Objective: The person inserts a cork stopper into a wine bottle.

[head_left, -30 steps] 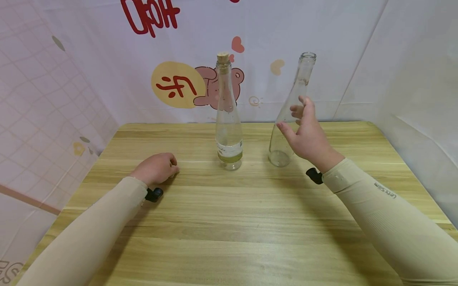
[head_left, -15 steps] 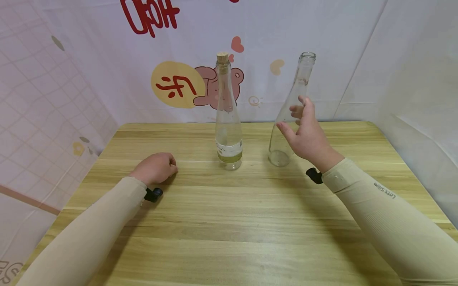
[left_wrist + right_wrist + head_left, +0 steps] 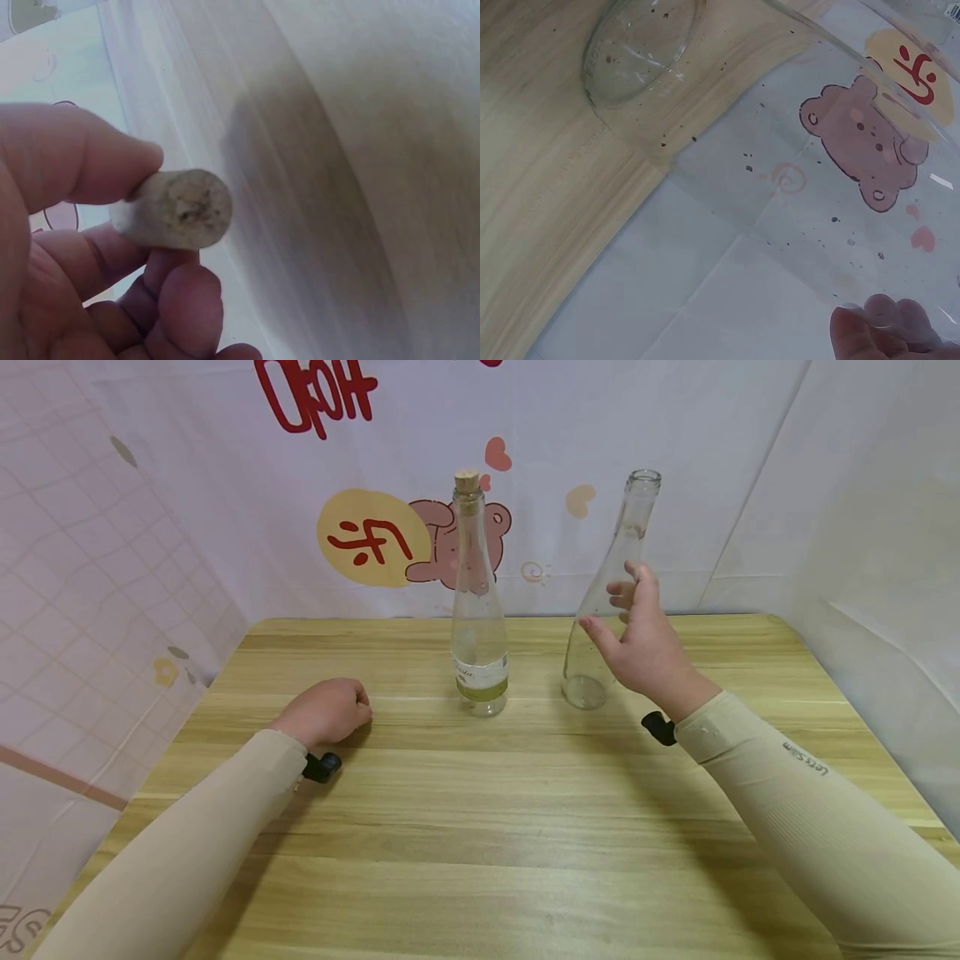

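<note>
A pale fabric backdrop (image 3: 675, 410) hangs at the far side, printed with red characters, hearts and a pink bear (image 3: 444, 553). In front of it you have the wood-grained desk (image 3: 480, 827). Your beige left sleeve (image 3: 172, 852) and right sleeve (image 3: 795, 810) reach in over it from the near left and near right.

The uncorked bottle (image 3: 592, 652) is on the far right part of the desk; its clear glass looks slanted, neck to the right of its base, and dark specks dot it. Left of it, near but apart, the corked bottle (image 3: 480, 631) stands roughly upright at the far middle, with a white and green label (image 3: 482, 679) low on its body.

Your right hand (image 3: 651, 647) is at the right of the uncorked bottle, its fingers (image 3: 881, 330) set wide and curved round the glass; how firmly they press, you cannot tell. Your left hand (image 3: 322, 710) is low over the left part of the desk, its fingers (image 3: 191, 307) narrow, pinching the loose cork (image 3: 196, 209).

A cork stopper (image 3: 467, 482) fills the mouth of the corked bottle, its top above the rim. Your loose cork shows one rough, pitted end; from the head view your hand hides it.
</note>
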`<action>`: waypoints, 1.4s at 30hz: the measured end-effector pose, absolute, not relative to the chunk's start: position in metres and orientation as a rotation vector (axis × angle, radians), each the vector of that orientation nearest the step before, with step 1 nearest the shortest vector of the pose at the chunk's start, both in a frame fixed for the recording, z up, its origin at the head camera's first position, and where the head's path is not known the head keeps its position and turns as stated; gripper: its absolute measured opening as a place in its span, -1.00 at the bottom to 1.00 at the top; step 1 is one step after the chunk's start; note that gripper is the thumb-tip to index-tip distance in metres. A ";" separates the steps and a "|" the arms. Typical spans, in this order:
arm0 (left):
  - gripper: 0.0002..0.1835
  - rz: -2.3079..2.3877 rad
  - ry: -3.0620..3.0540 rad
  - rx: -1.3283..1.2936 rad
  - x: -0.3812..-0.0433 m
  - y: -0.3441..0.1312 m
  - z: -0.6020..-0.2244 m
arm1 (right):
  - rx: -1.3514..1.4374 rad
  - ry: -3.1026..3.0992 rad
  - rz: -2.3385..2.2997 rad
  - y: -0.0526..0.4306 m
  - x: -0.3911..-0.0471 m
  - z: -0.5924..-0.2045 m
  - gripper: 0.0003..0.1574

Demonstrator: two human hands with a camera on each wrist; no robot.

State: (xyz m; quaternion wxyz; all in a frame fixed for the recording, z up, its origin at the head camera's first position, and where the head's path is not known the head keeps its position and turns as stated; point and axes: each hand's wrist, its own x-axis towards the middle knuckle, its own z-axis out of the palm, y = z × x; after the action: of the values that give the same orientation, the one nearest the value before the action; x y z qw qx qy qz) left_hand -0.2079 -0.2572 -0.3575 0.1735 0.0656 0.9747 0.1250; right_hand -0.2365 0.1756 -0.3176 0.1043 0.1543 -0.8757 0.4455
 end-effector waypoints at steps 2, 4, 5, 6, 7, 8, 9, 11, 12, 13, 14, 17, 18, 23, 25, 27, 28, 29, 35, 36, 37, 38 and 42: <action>-0.73 0.361 2.760 0.182 -0.207 -0.257 -0.357 | 0.454 -2.588 1.309 0.176 -0.237 -0.317 0.09; -0.73 0.365 2.755 0.181 -0.207 -0.257 -0.356 | 0.454 -2.591 1.310 0.176 -0.237 -0.317 0.09; -0.73 0.367 2.753 0.181 -0.207 -0.257 -0.356 | 0.454 -2.595 1.309 0.176 -0.236 -0.317 0.09; -0.74 0.368 2.751 0.177 -0.207 -0.257 -0.355 | 0.454 -2.597 1.310 0.176 -0.236 -0.317 0.09; -0.74 0.369 2.750 0.177 -0.207 -0.256 -0.355 | 0.454 -2.599 1.310 0.176 -0.236 -0.317 0.10; -0.74 0.371 2.748 0.176 -0.207 -0.256 -0.355 | 0.454 -2.600 1.311 0.176 -0.236 -0.317 0.10; -0.74 0.372 2.747 0.176 -0.206 -0.256 -0.354 | 0.454 -2.602 1.309 0.176 -0.236 -0.317 0.10; -0.74 0.375 2.746 0.176 -0.206 -0.255 -0.354 | 0.454 -2.603 1.310 0.176 -0.236 -0.317 0.10; -0.74 0.375 2.746 0.176 -0.205 -0.255 -0.353 | 0.454 -2.604 1.309 0.176 -0.235 -0.317 0.10; -0.74 0.375 2.746 0.179 -0.205 -0.255 -0.353 | 0.453 -2.604 1.308 0.176 -0.236 -0.317 0.10; -0.74 0.376 2.747 0.181 -0.205 -0.255 -0.353 | 0.454 -2.603 1.308 0.176 -0.236 -0.318 0.10; -0.73 0.374 2.754 0.193 -0.205 -0.255 -0.353 | 0.451 -2.601 1.310 0.176 -0.236 -0.318 0.10; -0.73 0.373 2.757 0.198 -0.205 -0.254 -0.352 | 0.450 -2.601 1.310 0.176 -0.236 -0.319 0.10; -0.75 0.377 2.768 0.219 -0.205 -0.254 -0.353 | 0.446 -2.598 1.321 0.176 -0.237 -0.319 0.10; -0.77 0.381 2.772 0.220 -0.205 -0.253 -0.354 | 0.446 -2.597 1.324 0.176 -0.236 -0.319 0.10; -0.77 0.384 2.774 0.227 -0.204 -0.252 -0.354 | 0.445 -2.597 1.325 0.176 -0.236 -0.319 0.10; -0.77 0.385 2.774 0.229 -0.204 -0.252 -0.354 | 0.444 -2.596 1.325 0.176 -0.236 -0.319 0.10; -0.77 0.383 2.775 0.233 -0.204 -0.251 -0.354 | 0.443 -2.595 1.326 0.176 -0.236 -0.319 0.10; -0.77 0.378 2.784 0.254 -0.204 -0.249 -0.355 | 0.433 -2.593 1.321 0.175 -0.237 -0.320 0.09; -0.78 0.380 2.785 0.256 -0.204 -0.248 -0.355 | 0.433 -2.593 1.320 0.175 -0.237 -0.320 0.09; -0.78 0.383 2.787 0.256 -0.204 -0.248 -0.355 | 0.432 -2.594 1.320 0.175 -0.237 -0.320 0.09; -0.78 0.384 2.786 0.256 -0.204 -0.248 -0.354 | 0.432 -2.594 1.320 0.175 -0.237 -0.320 0.08; -0.77 0.393 2.779 0.258 -0.203 -0.246 -0.353 | 0.436 -2.590 1.325 0.176 -0.237 -0.321 0.08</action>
State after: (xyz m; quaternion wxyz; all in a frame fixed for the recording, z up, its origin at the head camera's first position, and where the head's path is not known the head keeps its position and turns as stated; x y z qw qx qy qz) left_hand -0.2032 -0.2456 -0.3535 0.1607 0.0904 0.9732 0.1375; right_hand -0.2373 0.1756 -0.3205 0.0998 0.1475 -0.8761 0.4480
